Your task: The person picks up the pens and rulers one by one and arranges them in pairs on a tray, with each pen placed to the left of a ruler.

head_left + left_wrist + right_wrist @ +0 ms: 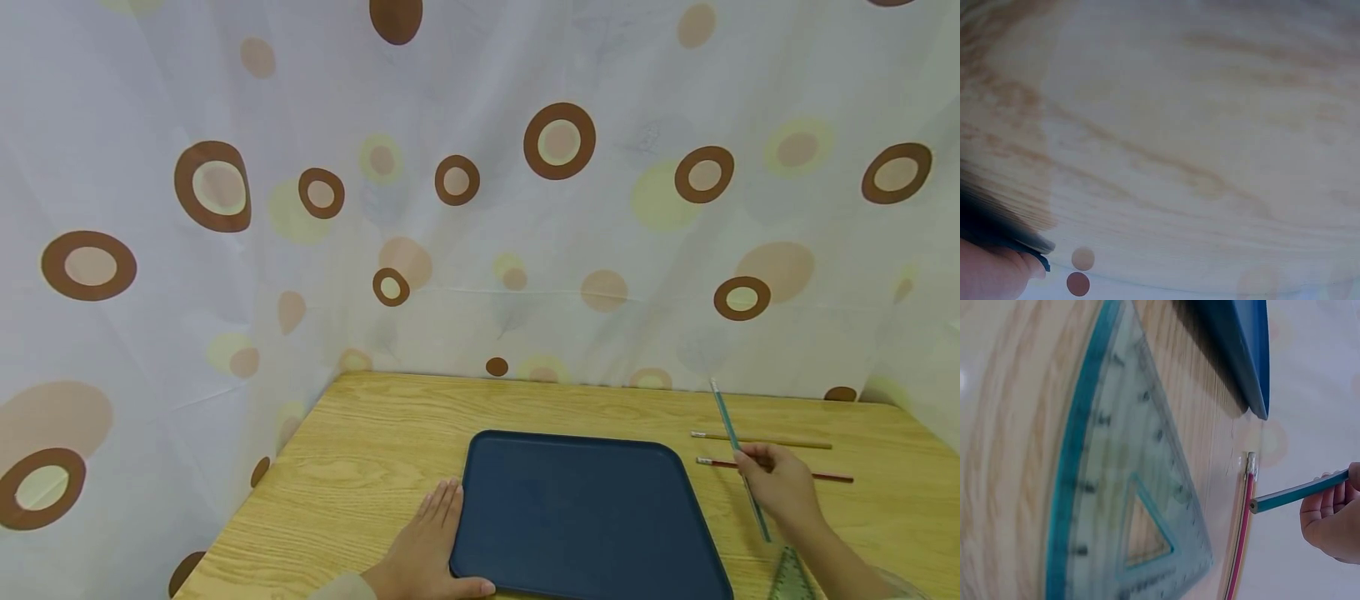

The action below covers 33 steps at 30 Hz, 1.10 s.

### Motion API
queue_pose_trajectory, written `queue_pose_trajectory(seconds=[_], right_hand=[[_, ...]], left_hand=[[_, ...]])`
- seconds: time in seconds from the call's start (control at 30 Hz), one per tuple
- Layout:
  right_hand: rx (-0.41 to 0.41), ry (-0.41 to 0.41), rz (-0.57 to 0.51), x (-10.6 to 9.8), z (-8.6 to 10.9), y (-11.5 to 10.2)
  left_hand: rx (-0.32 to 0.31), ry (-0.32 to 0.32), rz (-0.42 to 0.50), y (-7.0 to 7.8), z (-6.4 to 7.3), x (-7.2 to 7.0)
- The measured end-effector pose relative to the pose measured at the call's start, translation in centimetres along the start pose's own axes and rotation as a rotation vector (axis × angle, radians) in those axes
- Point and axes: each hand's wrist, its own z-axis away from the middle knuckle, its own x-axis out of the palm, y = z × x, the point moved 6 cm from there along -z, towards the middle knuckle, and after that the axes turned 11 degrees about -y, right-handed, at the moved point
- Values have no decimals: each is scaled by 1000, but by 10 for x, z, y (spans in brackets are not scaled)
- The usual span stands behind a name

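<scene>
A dark blue tray (577,508) lies on the wooden table. My left hand (423,546) rests along its left rim, fingers straight and thumb at the near corner. In the left wrist view only the thumb (997,275) and a bit of tray edge show. To the right of the tray, my right hand (780,487) pinches a teal pencil (725,415) near its middle, tilted, with its white end up. Beneath it lie a red pencil (834,478) and a yellowish-brown pencil (798,444). The pencil's flat lower end shows in the right wrist view.
A clear triangular set square (1104,444) with a teal edge lies near the table's front, right of the tray. A white curtain (480,233) with brown and yellow circles hangs behind and beside the wooden table (337,467).
</scene>
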Motion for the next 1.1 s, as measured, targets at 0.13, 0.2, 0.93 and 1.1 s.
queue_pose_trajectory(seconds=[0.13,0.2,0.93,1.1], right_hand=[[9,3,-35,5,1,-3],[14,4,-58,8,2,-5],[57,85,-265,36,8,-22],[81,79,-269,42,11,-26]], left_hand=[[-4,0,-1,-2,-1,1],[-8,-3,-5,-2,-1,2],[-5,3,-11,-3,-2,4],[2,0,4,-2,1,1]])
